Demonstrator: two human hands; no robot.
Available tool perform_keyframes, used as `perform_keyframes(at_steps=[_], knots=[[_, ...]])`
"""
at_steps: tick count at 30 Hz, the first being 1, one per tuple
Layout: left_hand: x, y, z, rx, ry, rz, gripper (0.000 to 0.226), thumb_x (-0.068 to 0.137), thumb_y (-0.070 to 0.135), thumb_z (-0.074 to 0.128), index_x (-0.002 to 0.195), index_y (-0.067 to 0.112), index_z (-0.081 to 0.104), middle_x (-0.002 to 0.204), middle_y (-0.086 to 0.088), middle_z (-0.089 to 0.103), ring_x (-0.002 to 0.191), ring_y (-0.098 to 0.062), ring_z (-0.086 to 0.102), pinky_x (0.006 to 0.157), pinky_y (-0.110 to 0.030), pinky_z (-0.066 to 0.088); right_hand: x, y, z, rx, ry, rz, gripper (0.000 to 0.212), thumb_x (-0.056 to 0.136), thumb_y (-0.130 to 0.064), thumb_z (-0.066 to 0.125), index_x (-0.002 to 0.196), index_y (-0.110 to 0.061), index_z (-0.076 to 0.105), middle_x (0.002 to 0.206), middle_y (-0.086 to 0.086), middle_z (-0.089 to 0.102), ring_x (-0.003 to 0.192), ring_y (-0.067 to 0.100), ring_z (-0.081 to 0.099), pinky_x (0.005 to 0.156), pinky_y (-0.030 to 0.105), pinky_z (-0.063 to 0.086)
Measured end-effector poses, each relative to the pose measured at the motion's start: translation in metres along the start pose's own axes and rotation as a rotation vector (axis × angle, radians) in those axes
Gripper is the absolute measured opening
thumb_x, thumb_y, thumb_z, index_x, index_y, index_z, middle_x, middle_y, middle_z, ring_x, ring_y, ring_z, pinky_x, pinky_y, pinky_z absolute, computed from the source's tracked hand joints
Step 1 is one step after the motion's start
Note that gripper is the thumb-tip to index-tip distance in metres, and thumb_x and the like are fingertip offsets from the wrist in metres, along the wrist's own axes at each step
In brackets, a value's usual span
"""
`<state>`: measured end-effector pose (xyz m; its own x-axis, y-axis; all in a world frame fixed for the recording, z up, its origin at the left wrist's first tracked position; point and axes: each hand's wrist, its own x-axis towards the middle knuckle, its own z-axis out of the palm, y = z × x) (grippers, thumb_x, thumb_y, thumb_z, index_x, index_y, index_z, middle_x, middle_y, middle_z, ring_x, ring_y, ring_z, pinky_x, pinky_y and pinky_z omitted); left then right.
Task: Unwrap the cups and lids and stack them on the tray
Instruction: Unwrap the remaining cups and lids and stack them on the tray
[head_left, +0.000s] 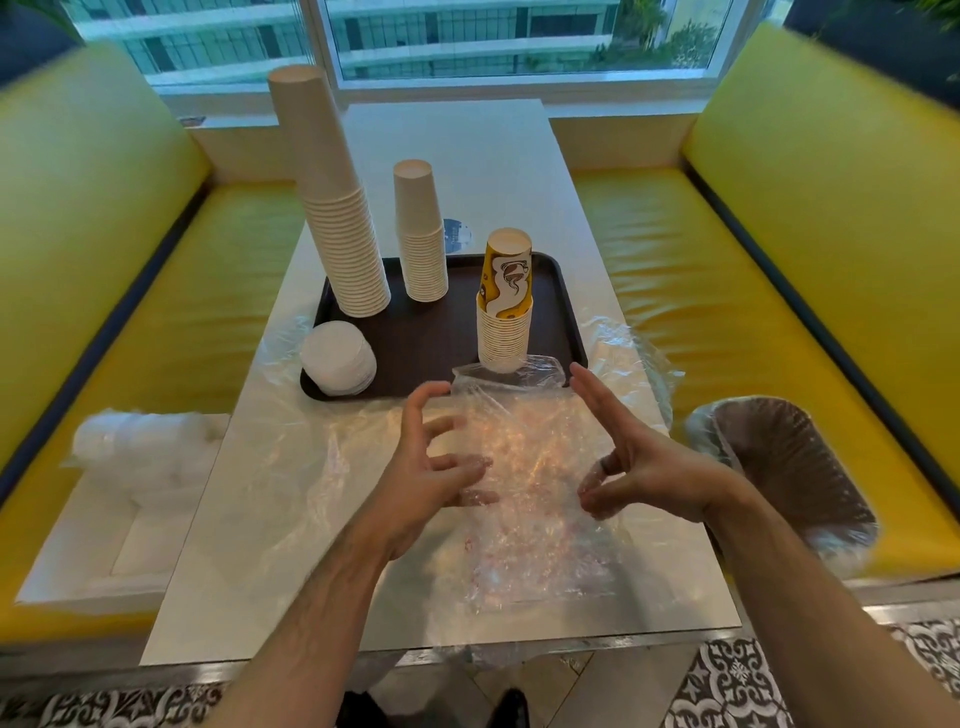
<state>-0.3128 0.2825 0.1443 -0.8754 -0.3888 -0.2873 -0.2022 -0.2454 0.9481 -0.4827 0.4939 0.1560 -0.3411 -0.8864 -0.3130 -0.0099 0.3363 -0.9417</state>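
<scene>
A dark brown tray (431, 332) on the white table carries a tall stack of white cups (337, 218), a shorter white stack (421, 234), a stack of yellow patterned cups (506, 306) and a pile of white lids (338, 357). A clear plastic wrapper (524, 467) lies crumpled on the table in front of the tray, its far end under the yellow stack. My left hand (431, 467) and my right hand (628, 467) hover just above the wrapper, fingers spread, holding nothing.
Yellow benches flank the white table (467, 145). On the right bench lies a wrapped sleeve of brown cups (789, 467). On the left bench a wrapped bundle of white lids (140, 441) rests on a white box. More loose plastic film drapes over the table's sides.
</scene>
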Motion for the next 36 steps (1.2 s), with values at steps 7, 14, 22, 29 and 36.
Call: perform_keyframes(at_steps=[7, 14, 22, 29, 36], knots=[[0.019, -0.010, 0.000, 0.545, 0.058, 0.065, 0.057, 0.092, -0.002, 0.067, 0.135, 0.034, 0.055, 0.142, 0.014, 0.047, 0.104, -0.009, 0.059, 0.076, -0.012, 0.053, 0.005, 0.011, 0.011, -0.073, 0.133, 0.036, 0.112, 0.082, 0.012, 0.075, 0.144, -0.068, 0.026, 0.148, 0.002, 0.041, 0.087, 0.024, 0.070, 0.075, 0.039, 0.062], [0.047, -0.029, 0.005, 1.000, 0.013, 0.015, 0.059, 0.093, 0.014, 0.070, 0.144, 0.034, 0.048, 0.155, 0.006, 0.040, 0.140, -0.024, 0.035, 0.120, -0.051, 0.030, 0.009, 0.021, 0.048, -0.752, 0.456, 0.048, 0.078, 0.094, -0.039, 0.067, 0.157, -0.040, 0.021, 0.169, -0.012, -0.001, 0.153, 0.023, 0.011, 0.123, 0.042, 0.019], [0.043, -0.027, 0.021, 1.260, 0.147, 0.171, 0.041, 0.099, 0.041, 0.058, 0.139, 0.042, 0.048, 0.155, 0.004, 0.027, 0.143, -0.019, 0.023, 0.115, -0.042, 0.024, 0.018, 0.062, 0.112, -0.994, 0.313, 0.126, 0.065, 0.105, -0.058, 0.016, 0.159, -0.036, -0.012, 0.163, -0.017, -0.028, 0.148, 0.014, -0.034, 0.121, 0.036, -0.014], [0.078, -0.049, 0.043, 1.450, -0.345, 0.202, 0.048, 0.108, 0.053, 0.017, 0.157, 0.051, 0.021, 0.169, 0.018, -0.006, 0.154, -0.012, -0.021, 0.121, -0.045, -0.018, 0.028, 0.093, 0.118, -1.027, 0.326, 0.135, 0.070, 0.101, -0.060, 0.009, 0.162, -0.028, -0.003, 0.164, -0.005, -0.023, 0.147, 0.020, -0.035, 0.120, 0.039, -0.018], [0.093, -0.063, 0.032, 1.552, -0.352, 0.094, 0.052, 0.108, 0.053, 0.010, 0.158, 0.049, -0.005, 0.167, 0.019, -0.014, 0.153, -0.011, -0.023, 0.124, -0.047, -0.015, 0.032, 0.115, 0.129, -1.128, 0.460, 0.080, 0.061, 0.103, -0.055, 0.030, 0.157, -0.025, 0.032, 0.167, 0.003, 0.022, 0.155, 0.028, 0.016, 0.118, 0.047, 0.012]])
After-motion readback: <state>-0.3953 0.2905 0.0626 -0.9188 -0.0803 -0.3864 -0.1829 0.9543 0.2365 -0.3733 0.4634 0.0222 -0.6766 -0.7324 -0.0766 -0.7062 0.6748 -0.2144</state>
